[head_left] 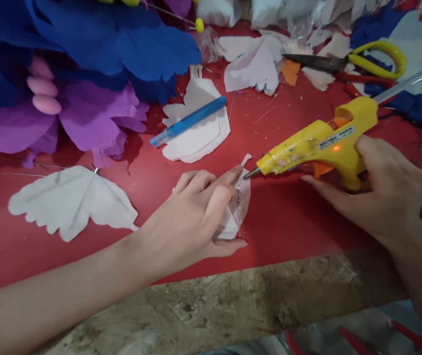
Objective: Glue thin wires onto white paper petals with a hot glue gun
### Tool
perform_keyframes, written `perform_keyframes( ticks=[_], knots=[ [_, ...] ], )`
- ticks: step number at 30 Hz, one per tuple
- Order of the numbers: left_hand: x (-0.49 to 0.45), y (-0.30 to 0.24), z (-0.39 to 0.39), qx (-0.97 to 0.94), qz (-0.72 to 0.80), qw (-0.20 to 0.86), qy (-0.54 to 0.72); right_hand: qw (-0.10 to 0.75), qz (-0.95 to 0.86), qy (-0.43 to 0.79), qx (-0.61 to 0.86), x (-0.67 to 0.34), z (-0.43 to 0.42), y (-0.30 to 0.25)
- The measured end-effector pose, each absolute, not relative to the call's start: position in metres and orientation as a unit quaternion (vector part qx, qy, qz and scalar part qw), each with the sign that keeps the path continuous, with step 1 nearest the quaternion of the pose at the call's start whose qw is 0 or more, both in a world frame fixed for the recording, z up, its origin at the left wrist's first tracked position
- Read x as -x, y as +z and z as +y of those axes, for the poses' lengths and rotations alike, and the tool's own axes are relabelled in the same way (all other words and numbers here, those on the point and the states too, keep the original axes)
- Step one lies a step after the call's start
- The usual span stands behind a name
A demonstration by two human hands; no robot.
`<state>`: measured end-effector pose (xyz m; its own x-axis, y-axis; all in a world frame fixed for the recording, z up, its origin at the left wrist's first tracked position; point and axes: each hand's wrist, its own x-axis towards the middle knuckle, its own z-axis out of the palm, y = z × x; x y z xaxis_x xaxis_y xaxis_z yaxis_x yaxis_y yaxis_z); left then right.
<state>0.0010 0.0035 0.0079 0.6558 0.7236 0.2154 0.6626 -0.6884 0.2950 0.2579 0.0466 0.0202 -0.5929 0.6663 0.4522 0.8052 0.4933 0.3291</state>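
Observation:
A yellow glue gun (307, 140) with an orange trigger and a lit orange light is in my right hand (384, 192), which is closed round its handle. Its metal nozzle points left and meets the edge of a small white wing-shaped piece (245, 197), or comes very close to it. Thin wire runs along that piece. My left hand (196, 212) holds it against the red surface (288, 212), index finger at the upper end and thumb at the lower. The palm and fingers hide most of the piece. Left of this hand lies another white wing-shaped piece (74, 202) with wires.
A blue pen (192, 120) lies across stacked white cutouts (192, 150). Behind the glue gun are yellow-handled scissors (377, 59). Blue (152, 49) and purple (88, 118) petal-like pieces fill the upper left. The red surface ends at a worn board edge (233, 301) in front.

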Motion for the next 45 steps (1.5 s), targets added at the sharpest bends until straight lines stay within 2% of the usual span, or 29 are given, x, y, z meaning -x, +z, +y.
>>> perform_keyframes(
  ticks=[10, 17, 38, 45],
  knots=[
    [0.0, 0.007, 0.003, -0.904, 0.387, 0.095, 0.153, 0.197, -0.895, -0.253, 0.31, -0.257, 0.041, 0.024],
    [0.0, 0.007, 0.003, -0.905, 0.383, 0.096, 0.157, 0.175, -0.899, -0.247, 0.315, -0.258, 0.042, 0.022],
    [-0.002, 0.005, 0.004, -0.906, 0.378, 0.084, 0.173, 0.186, -0.896, -0.267, 0.301, -0.252, 0.038, 0.024],
    [0.0, 0.005, 0.004, -0.904, 0.377, 0.079, 0.183, 0.177, -0.869, -0.313, 0.34, -0.25, 0.041, 0.023]
  ],
)
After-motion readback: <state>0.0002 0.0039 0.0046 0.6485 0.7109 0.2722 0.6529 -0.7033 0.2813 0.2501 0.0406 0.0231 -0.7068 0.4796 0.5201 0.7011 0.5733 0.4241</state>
